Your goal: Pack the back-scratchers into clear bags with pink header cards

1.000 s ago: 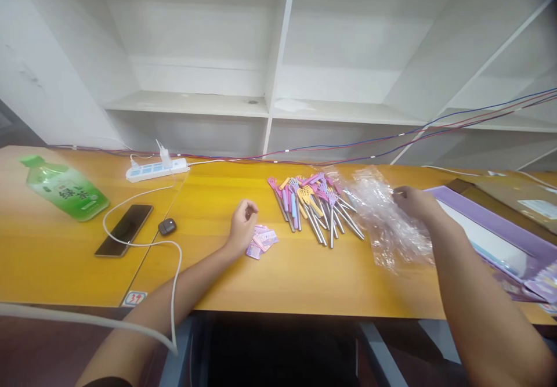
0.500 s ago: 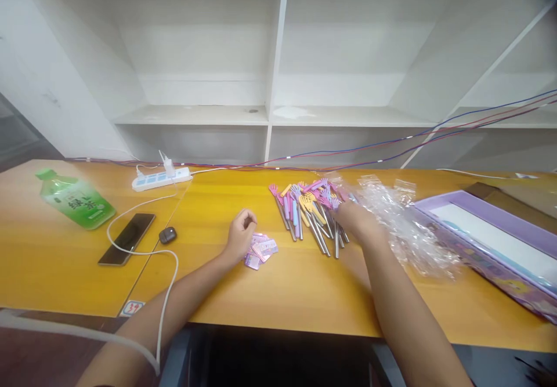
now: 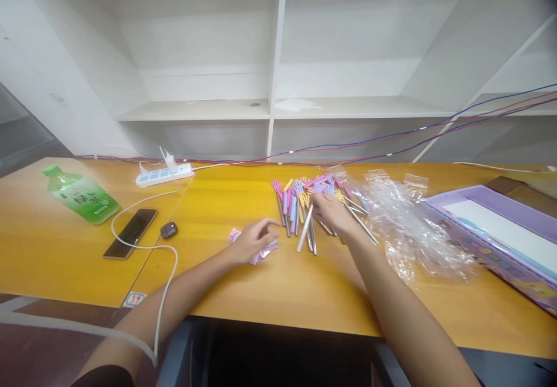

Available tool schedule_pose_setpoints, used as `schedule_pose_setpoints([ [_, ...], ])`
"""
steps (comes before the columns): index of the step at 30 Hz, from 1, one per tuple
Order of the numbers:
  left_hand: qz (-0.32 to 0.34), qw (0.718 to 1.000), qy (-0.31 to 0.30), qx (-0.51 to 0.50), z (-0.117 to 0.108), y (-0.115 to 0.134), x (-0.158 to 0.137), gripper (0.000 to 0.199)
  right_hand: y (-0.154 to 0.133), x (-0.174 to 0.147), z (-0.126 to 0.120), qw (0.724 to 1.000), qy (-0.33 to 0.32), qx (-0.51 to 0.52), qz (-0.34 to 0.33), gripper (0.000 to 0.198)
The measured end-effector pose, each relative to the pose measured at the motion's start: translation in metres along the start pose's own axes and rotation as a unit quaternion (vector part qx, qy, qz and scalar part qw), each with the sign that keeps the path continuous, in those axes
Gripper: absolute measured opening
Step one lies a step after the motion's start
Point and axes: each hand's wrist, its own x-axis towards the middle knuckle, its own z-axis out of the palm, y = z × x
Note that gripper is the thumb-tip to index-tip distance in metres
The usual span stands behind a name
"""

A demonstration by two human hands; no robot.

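Observation:
My right hand (image 3: 328, 210) is closed on a back scratcher (image 3: 304, 233), whose metal rod slants down to the left out of my fingers; its other end is hidden by the hand. Under and behind that hand spreads a pile of small back scratchers (image 3: 293, 208) with pink, purple, blue and yellow hand-shaped heads and steel rods. My left hand (image 3: 256, 239) hovers at or just over a little heap of pink and purple printed cards (image 3: 263, 253), covering part of it. Its fingers are apart and reach toward the rod, apparently without touching it.
Clear plastic bags (image 3: 404, 224) lie right of the pile, beside a purple box (image 3: 500, 253). On the left are a green bottle (image 3: 82, 195), a phone (image 3: 130, 233), a black case (image 3: 169, 230) and a power strip (image 3: 163, 175). A white cable (image 3: 163, 250) loops over my left forearm.
My right hand has drawn a back scratcher leftward from the pile, and some rods there have shifted. My left hand has moved right over the cards, its fingers spreading.

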Motion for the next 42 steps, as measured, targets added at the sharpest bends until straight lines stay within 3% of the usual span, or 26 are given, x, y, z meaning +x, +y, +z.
schedule_pose_setpoints([
  [3, -0.069, 0.992, -0.086, -0.062, 0.004, -0.001, -0.002, 0.051, -0.010, -0.010, 0.047, 0.991, -0.046, 0.125, -0.007, 0.046],
  [6, -0.098, 0.981, -0.084, -0.144, 0.007, -0.004, -0.001, 0.049, -0.010, -0.014, 0.070, 0.987, -0.073, 0.138, -0.047, 0.055],
  [8, -0.095, 0.974, -0.040, -0.200, 0.007, -0.008, 0.003, 0.049, -0.006, -0.011, 0.071, 0.992, -0.048, 0.067, -0.098, 0.058],
  [10, -0.085, 0.971, 0.021, -0.224, 0.005, -0.012, 0.007, 0.050, -0.002, -0.005, 0.068, 0.982, 0.015, -0.111, -0.149, 0.053],
  [13, -0.073, 0.972, 0.085, -0.209, 0.002, -0.021, 0.013, 0.051, 0.005, 0.004, 0.068, 0.907, 0.058, -0.383, -0.164, 0.041],
  [15, -0.066, 0.973, 0.105, -0.194, 0.000, -0.026, 0.015, 0.050, 0.009, 0.007, 0.072, 0.875, 0.046, -0.458, -0.152, 0.038],
  [25, -0.050, 0.980, 0.110, -0.159, -0.001, -0.030, 0.014, 0.047, 0.003, 0.005, 0.079, 0.860, 0.032, -0.506, -0.057, 0.043],
  [32, -0.060, 0.980, 0.114, -0.151, -0.002, -0.036, 0.018, 0.051, 0.005, -0.007, 0.088, 0.824, 0.017, -0.555, -0.116, 0.037],
  [35, -0.062, 0.980, 0.112, -0.152, -0.001, -0.036, 0.018, 0.051, 0.005, -0.007, 0.088, 0.832, 0.018, -0.545, -0.103, 0.041],
  [38, -0.061, 0.980, 0.117, -0.151, -0.002, -0.030, 0.017, 0.052, 0.001, -0.005, 0.080, 0.862, 0.040, -0.500, -0.070, 0.036],
  [40, -0.038, 0.982, 0.131, -0.130, -0.003, -0.024, 0.016, 0.053, -0.003, -0.007, 0.075, 0.907, 0.049, -0.412, -0.078, 0.029],
  [42, -0.004, 0.983, 0.148, -0.105, -0.005, -0.016, 0.014, 0.053, -0.007, -0.013, 0.073, 0.961, 0.008, -0.252, -0.113, 0.024],
])
